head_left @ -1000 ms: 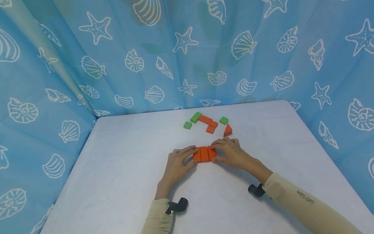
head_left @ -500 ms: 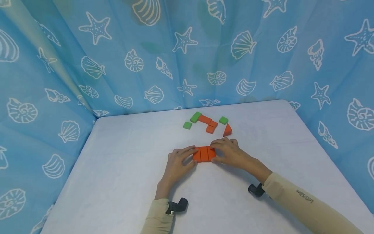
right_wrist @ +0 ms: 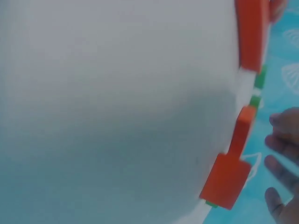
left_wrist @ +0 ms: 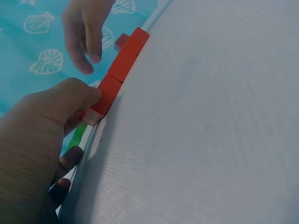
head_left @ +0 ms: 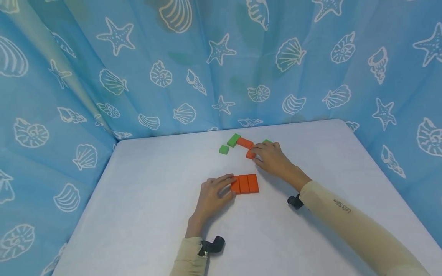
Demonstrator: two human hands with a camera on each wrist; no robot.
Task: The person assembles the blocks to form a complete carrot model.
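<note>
Three orange blocks lie side by side as a flat row, with the right block [head_left: 253, 183] and middle block [head_left: 244, 184] untouched. My left hand [head_left: 212, 195] pinches the row's left block [head_left: 235, 186] between thumb and fingers; the left wrist view shows the thumb against this orange block [left_wrist: 110, 93]. Farther back, my right hand [head_left: 272, 160] is over the loose blocks, its fingertips close to a small orange block [head_left: 250, 154]. Seen from the right wrist, the fingers of the right hand [right_wrist: 286, 154] are spread apart with nothing between them, beside an orange block [right_wrist: 226, 179].
Behind the row lie a long orange block [head_left: 245, 143], a green oblong block [head_left: 233, 140] and a small green block [head_left: 223, 149]. Another green block [head_left: 267, 141] is partly hidden by the right hand. A blue shell-print curtain [head_left: 207, 76] borders the white table [head_left: 145, 191].
My right hand has let go of the row's right end and moved back to the loose blocks, covering the orange triangular block. My left hand stays at the row's left end.
</note>
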